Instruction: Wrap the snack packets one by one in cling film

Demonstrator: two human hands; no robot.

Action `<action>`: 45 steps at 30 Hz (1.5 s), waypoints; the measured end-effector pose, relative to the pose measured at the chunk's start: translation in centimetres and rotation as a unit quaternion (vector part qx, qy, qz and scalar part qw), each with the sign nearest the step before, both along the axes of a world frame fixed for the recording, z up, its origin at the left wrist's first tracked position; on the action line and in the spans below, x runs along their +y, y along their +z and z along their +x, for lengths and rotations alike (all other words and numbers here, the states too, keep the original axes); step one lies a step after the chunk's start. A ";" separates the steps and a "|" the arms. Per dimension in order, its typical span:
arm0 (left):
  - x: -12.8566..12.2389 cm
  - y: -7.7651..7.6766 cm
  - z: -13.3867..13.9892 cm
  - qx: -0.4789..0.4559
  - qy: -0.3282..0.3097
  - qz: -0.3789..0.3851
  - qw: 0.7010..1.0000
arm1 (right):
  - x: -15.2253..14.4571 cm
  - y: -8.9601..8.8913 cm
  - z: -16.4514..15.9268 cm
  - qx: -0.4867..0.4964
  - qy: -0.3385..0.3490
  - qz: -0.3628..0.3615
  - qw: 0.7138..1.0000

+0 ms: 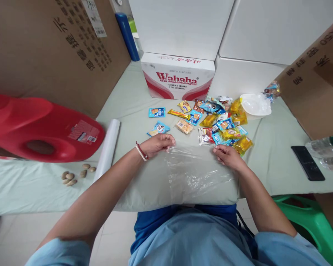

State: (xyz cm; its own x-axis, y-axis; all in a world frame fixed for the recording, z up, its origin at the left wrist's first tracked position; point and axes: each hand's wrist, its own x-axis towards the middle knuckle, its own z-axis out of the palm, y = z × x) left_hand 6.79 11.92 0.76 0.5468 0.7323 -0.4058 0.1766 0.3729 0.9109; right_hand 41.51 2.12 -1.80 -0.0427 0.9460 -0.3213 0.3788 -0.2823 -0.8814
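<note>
A clear plastic bag [197, 173] is stretched flat between my two hands, over the near edge of the cloth-covered table. My left hand [158, 144], with bracelets on its wrist, pinches the bag's far left corner. On the other side my right hand [228, 155] grips the far right corner with closed fingers. Just beyond the bag lie wrapped snacks: a blue-and-white packet [158, 128], a light-brown wrapped snack [184, 126], a long yellow packet [178, 114] and a red-and-white packet [207, 136]. Several yellow packets [242, 145] are heaped near my right hand.
A Wahaha water carton [179, 77] stands at the back, beside a white bowl [254, 105]. Leftward are a red jug [44, 129], a white roll [108, 147] and several brown stones [69, 176]. A black phone [308, 162] lies right, above a green stool [313, 218].
</note>
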 end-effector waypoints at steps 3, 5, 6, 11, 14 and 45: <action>-0.5 -0.3 0.2 0.031 -0.072 -0.007 0.997 | 0.4 0.6 1.2 -0.124 -0.037 0.113 0.985; -0.9 -0.8 0.4 0.039 -0.051 -0.017 0.998 | 0.1 1.4 1.0 -0.237 -0.077 0.224 0.942; -1.1 -1.2 0.6 0.041 -0.023 -0.019 0.999 | -0.3 1.9 0.4 -0.281 -0.088 0.276 0.915; -1.8 -3.1 1.6 0.049 0.097 0.004 0.994 | -5.8 1.7 -6.1 -0.281 0.188 0.362 0.869; -1.8 -3.4 1.7 0.050 0.134 0.023 0.989 | -8.9 0.0 -8.6 -0.269 0.343 0.302 0.848; -11.3 -3.1 10.0 0.328 -0.187 0.573 0.727 | -12.2 0.3 -3.4 -0.133 0.429 0.241 0.860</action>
State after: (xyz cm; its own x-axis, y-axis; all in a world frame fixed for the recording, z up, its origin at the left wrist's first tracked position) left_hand 16.82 0.64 -2.31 0.7586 0.6453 0.0904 0.6076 -0.7507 0.2594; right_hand 38.14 -10.08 -1.55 -0.7779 0.6284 -0.0068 0.4719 0.5769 -0.6667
